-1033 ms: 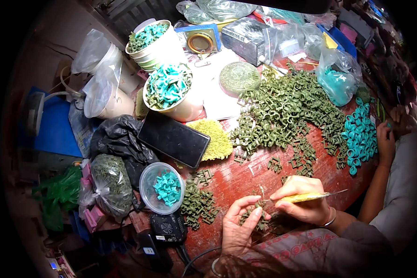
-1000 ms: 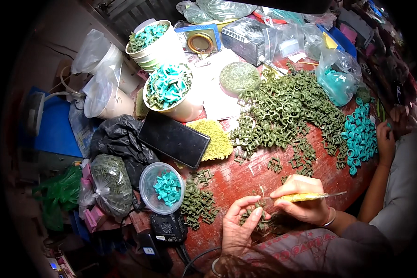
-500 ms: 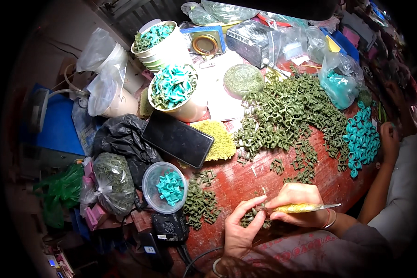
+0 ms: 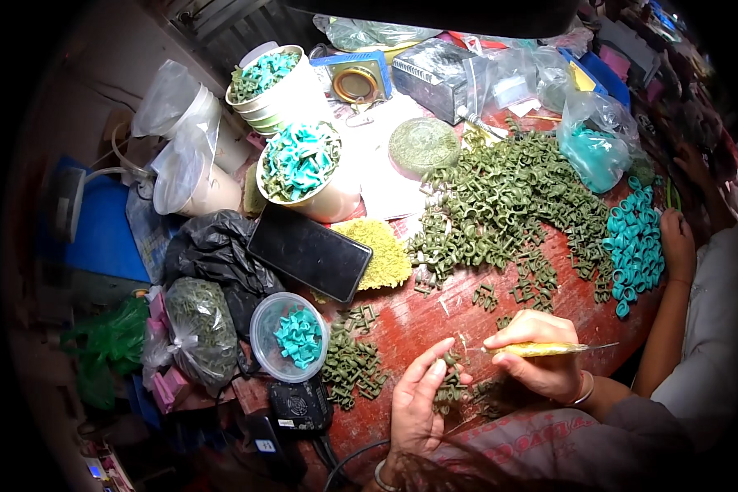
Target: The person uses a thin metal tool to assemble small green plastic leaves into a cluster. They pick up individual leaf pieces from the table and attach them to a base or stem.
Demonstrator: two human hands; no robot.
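Note:
My right hand (image 4: 541, 353) grips a slim tool with a yellow-wrapped handle (image 4: 537, 349) like a pen. The tool's thin tip points left, and a narrow end sticks out past my hand on the right. Close by on the left, my left hand (image 4: 418, 402) holds a small olive-green piece (image 4: 452, 362) at its fingers; its exact shape is partly hidden. The tool's tip is near this piece; whether they touch I cannot tell. More olive-green pieces lie on the red table beneath my hands, partly covered by them.
A big heap of olive-green ring-like pieces (image 4: 500, 197) spreads over the red table (image 4: 459, 320). Turquoise rings (image 4: 634, 246) lie right, beside a co-worker's hand (image 4: 677, 246). Left stand a clear tub (image 4: 262, 348) of turquoise pieces, a black phone (image 4: 310, 252), a yellow sponge (image 4: 385, 254) and filled cups (image 4: 328, 197).
My right hand has drawn the tool slightly right and up, away from my left hand. My left fingers have parted a little. The co-worker's hand has shifted downward beside the turquoise rings.

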